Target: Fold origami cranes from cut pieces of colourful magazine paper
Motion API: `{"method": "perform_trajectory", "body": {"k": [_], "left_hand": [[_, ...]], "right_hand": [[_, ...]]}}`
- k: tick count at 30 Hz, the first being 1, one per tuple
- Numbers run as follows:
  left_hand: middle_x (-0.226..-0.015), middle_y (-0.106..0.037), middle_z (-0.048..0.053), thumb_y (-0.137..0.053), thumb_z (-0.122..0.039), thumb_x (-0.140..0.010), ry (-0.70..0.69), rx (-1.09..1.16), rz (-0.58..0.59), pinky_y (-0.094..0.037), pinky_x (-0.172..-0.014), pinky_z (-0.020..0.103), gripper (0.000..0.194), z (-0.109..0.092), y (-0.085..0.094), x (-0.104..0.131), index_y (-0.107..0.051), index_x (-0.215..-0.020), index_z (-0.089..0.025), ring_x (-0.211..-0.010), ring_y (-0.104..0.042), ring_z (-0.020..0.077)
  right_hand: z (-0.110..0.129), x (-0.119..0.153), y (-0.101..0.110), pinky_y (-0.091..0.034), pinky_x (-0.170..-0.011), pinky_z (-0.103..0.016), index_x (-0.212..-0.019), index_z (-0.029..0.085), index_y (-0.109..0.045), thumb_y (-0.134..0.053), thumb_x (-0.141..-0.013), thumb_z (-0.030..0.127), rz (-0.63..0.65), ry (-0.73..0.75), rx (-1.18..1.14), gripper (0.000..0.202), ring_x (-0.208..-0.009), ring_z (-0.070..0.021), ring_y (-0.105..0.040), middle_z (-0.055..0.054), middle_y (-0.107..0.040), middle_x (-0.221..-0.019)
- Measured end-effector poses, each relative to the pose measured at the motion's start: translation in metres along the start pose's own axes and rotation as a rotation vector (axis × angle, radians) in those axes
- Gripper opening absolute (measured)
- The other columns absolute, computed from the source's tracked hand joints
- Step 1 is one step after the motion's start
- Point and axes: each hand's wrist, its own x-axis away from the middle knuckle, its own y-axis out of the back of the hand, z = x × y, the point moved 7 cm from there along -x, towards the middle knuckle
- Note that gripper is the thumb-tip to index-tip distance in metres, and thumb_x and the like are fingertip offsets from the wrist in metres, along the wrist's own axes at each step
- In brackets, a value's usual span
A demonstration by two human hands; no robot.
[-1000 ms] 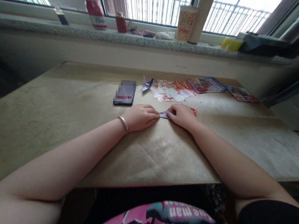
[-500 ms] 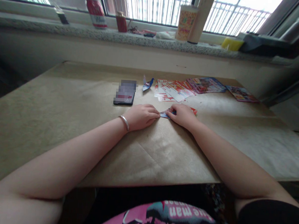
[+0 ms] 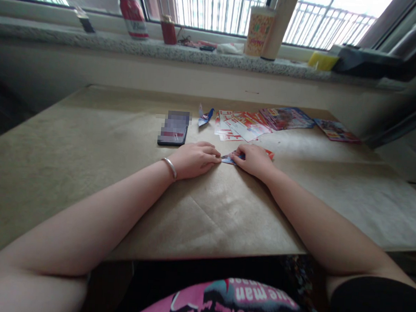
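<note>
Paper [image 3: 228, 159] is lying under the right hand [image 3: 255, 159] pinching it, its tip meeting the left hand [image 3: 198, 160], whose grip is unclear.

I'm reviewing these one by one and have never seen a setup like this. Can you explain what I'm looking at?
There is no machine here: a person works with two bare hands. The view comes from a single camera worn on the head, looking forward and down, so the person's arms reach away from you.

The left hand, with a bracelet at its wrist, rests its fingertips by the tip of a small folded paper. The right hand holds that paper, covering much of it.

Beyond them on the table lie a phone, a blue-and-white folded paper figure, some red-and-white sheets and colourful printed papers. Behind is a windowsill with a patterned cup.
</note>
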Motion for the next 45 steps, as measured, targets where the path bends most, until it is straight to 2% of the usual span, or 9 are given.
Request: {"method": "perform_trajectory", "body": {"k": [11,18,21,24,28,37,45], "left_hand": [[-0.111,-0.072,0.002,-0.050,-0.022,-0.088,0.037,0.055,0.048,-0.054,-0.090,0.032,0.027,0.015,0.006,0.008,-0.074,-0.102,-0.026,-0.102,-0.065,0.0174],[-0.109,-0.072,0.004,-0.047,-0.020,-0.090,0.055,0.166,0.001,-0.053,-0.092,0.031,0.027,0.018,0.004,0.009,-0.072,-0.098,-0.021,-0.101,-0.066,0.0163],[-0.111,-0.071,0.007,-0.047,-0.020,-0.090,0.086,0.162,0.006,-0.053,-0.092,0.031,0.028,0.019,0.003,0.009,-0.069,-0.107,-0.018,-0.102,-0.066,0.0172],[-0.116,-0.069,0.007,-0.050,-0.019,-0.089,0.036,0.146,0.019,-0.052,-0.095,0.033,0.033,0.014,0.001,0.008,-0.065,-0.118,-0.019,-0.107,-0.064,0.0183],[-0.116,-0.070,0.005,-0.048,-0.016,-0.089,-0.044,0.116,0.013,-0.052,-0.096,0.035,0.033,0.007,0.000,0.006,-0.067,-0.116,-0.022,-0.108,-0.063,0.0182],[-0.112,-0.071,0.006,-0.046,-0.019,-0.092,-0.028,0.016,0.024,-0.054,-0.091,0.033,0.032,-0.001,0.004,0.002,-0.068,-0.116,-0.021,-0.102,-0.065,0.0187],[-0.109,-0.072,0.006,-0.048,-0.019,-0.091,-0.023,-0.033,0.037,-0.054,-0.088,0.033,0.031,-0.005,0.002,0.000,-0.069,-0.114,-0.020,-0.098,-0.067,0.0188]], "right_hand": [[0.000,-0.001,0.000,-0.038,-0.069,-0.031,-0.083,0.021,-0.067,-0.055,-0.088,0.043,-0.008,-0.004,-0.009,0.026,-0.087,-0.0225,-0.063,-0.007,-0.073,-0.093],[0.000,0.000,0.000,-0.039,-0.071,-0.031,-0.084,0.022,-0.067,-0.053,-0.088,0.043,-0.010,0.008,0.017,0.025,-0.089,-0.0230,-0.063,-0.007,-0.073,-0.094],[0.003,0.001,0.000,-0.039,-0.073,-0.032,-0.086,0.021,-0.067,-0.051,-0.089,0.043,-0.006,0.026,0.053,0.027,-0.089,-0.0238,-0.062,-0.008,-0.073,-0.094],[0.012,0.005,0.004,-0.038,-0.081,-0.036,-0.087,0.020,-0.067,-0.047,-0.092,0.043,-0.038,0.063,0.131,0.031,-0.093,-0.0262,-0.062,-0.010,-0.073,-0.095],[0.025,0.009,0.007,-0.034,-0.090,-0.041,-0.089,0.018,-0.066,-0.042,-0.094,0.042,-0.078,0.130,0.185,0.034,-0.097,-0.0279,-0.061,-0.012,-0.073,-0.097],[0.012,0.000,-0.001,-0.040,-0.073,-0.031,-0.083,0.021,-0.068,-0.054,-0.087,0.042,-0.003,0.029,-0.046,0.025,-0.085,-0.0219,-0.065,-0.006,-0.074,-0.089],[0.009,0.001,-0.001,-0.041,-0.072,-0.031,-0.083,0.021,-0.069,-0.056,-0.086,0.041,0.005,0.000,-0.074,0.024,-0.084,-0.0219,-0.065,-0.006,-0.074,-0.089]]}}
